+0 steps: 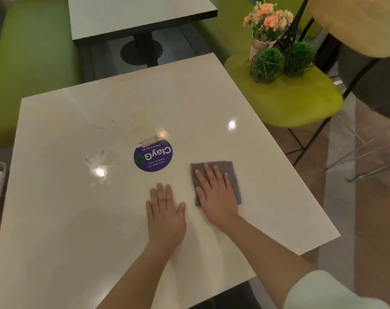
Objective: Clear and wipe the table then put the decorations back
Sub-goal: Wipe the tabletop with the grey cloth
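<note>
A grey cloth (220,175) is pressed flat on the white table (78,219) under the right hand (216,195), fingers spread. The left hand (165,210) is laid flat and empty beside it. The flowers (268,18) and two green ball plants (267,63) are kept on the green chair (290,103).

Office pantry or canteen seating area, arranged like a small café. Glossy cream square table (145,103) bearing a round purple sticker (153,157) reading "ClayGo", "Clean as you go" and "Let's keep our pantries clean". Second matching table (131,16) on a round pedestal base just beyond. Lime-green bench seating (33,54) along the far side; lime-green chair (301,103) on thin metal legs alongside.
</note>
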